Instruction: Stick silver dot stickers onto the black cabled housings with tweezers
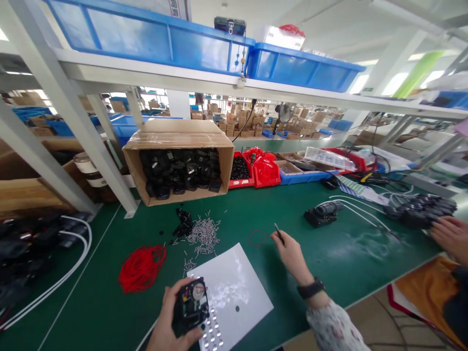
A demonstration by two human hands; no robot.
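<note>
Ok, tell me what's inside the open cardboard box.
Inside the cardboard box, many black parts are heaped, visible through its open side. Whatever lies behind the front ones is covered.

From where I stand I count the worker's two hands (pixel 292 257), one co-worker's hand (pixel 451 237), one opened device (pixel 193 303), one tool (pixel 279 234), one wristband (pixel 310 288), one sheet (pixel 243 290), one carton (pixel 179 133), one fan (pixel 286 112) and, just overhead, two blue bins (pixel 307 69). One red ring (pixel 258 230) lies apart; the piled rings (pixel 142 270) and the pins (pixel 204 234) are too many to number.
</note>
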